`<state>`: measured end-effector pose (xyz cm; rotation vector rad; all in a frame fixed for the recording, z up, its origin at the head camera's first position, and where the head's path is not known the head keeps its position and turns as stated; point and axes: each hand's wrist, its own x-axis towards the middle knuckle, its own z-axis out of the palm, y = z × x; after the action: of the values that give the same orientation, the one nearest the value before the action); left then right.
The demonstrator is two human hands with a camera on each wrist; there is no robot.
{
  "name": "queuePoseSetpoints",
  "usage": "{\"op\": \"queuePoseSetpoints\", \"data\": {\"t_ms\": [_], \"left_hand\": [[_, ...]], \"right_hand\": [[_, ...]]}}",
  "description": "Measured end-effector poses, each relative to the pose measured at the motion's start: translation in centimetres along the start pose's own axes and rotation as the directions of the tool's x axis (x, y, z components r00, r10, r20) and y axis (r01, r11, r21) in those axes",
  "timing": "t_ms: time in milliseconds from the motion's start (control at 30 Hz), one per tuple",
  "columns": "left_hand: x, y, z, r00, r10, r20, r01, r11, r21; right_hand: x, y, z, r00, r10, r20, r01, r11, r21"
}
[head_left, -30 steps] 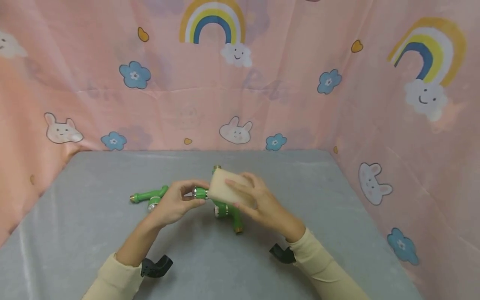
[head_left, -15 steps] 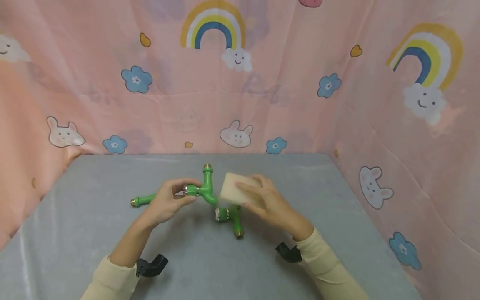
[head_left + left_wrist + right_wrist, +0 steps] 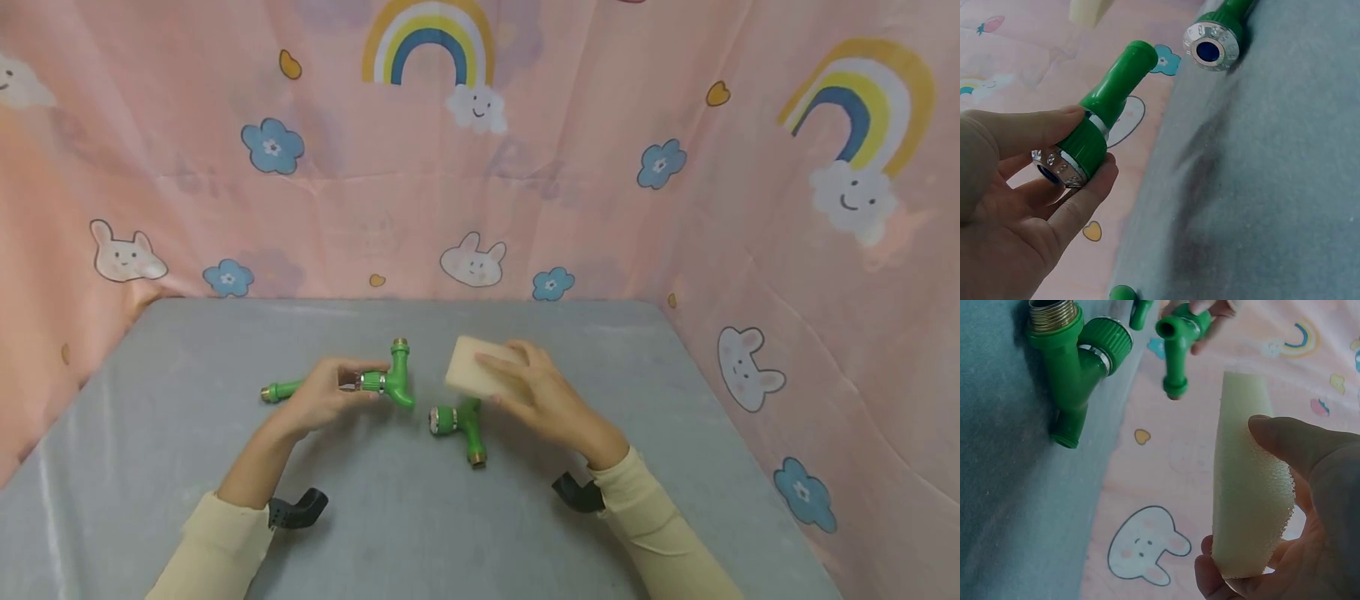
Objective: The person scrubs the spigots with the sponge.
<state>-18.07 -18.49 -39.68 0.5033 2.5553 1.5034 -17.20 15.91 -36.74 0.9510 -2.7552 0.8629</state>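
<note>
My left hand (image 3: 324,400) pinches a green faucet (image 3: 399,379) by its ribbed knob, between thumb and fingers. The left wrist view shows this faucet (image 3: 1116,81) held above the table, its silver knob end toward the palm. In my right hand (image 3: 551,400) is a pale cream sponge block (image 3: 476,367), gripped by thumb and fingers; the right wrist view shows the sponge (image 3: 1247,475) edge-on. Sponge and held faucet are apart. A second green faucet (image 3: 471,433) lies on the table between the hands, its brass threaded end toward me.
Another green faucet (image 3: 281,391) lies at the left, mostly hidden behind my left hand. The grey table (image 3: 450,533) meets a pink patterned curtain (image 3: 570,208) at the back and sides. Black curved pieces (image 3: 300,510) stick out at both wrists.
My left hand has drawn the held faucet left, away from the sponge. My right hand has shifted slightly right with the sponge. The faucet between them stays on the table.
</note>
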Motion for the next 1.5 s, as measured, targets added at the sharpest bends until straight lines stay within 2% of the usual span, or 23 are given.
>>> {"op": "queuePoseSetpoints", "data": {"t_ms": [133,333,700,1133,1333,1500], "left_hand": [[0.2,-0.6,0.0,1.0,-0.011,0.028,0.01,1.0,0.022],[0.4,-1.2,-0.2,0.999,-0.02,0.037,0.02,1.0,0.024],[0.3,-2.2,0.2,0.996,-0.074,0.052,0.065,0.986,0.152],[0.1,-1.6,0.5,0.993,-0.085,0.081,0.057,0.954,0.296],[0.0,-1.4,0.0,0.992,-0.081,0.092,0.053,0.959,0.278],[-0.1,-0.9,-0.2,0.996,-0.071,0.055,0.055,0.968,0.243]], "right_hand": [[0.1,0.1,0.0,1.0,0.009,0.012,-0.009,1.0,-0.002],[0.2,0.2,0.1,1.0,0.017,0.021,-0.017,1.0,0.002],[0.2,0.5,0.2,0.999,0.034,0.037,-0.034,0.999,0.007],[0.2,0.9,0.0,0.997,0.051,0.054,-0.052,0.999,0.011],[0.2,1.1,-0.3,0.998,0.051,0.038,-0.05,0.999,-0.01],[0.2,1.2,-0.5,0.997,0.06,0.037,-0.06,0.998,-0.013]]}}
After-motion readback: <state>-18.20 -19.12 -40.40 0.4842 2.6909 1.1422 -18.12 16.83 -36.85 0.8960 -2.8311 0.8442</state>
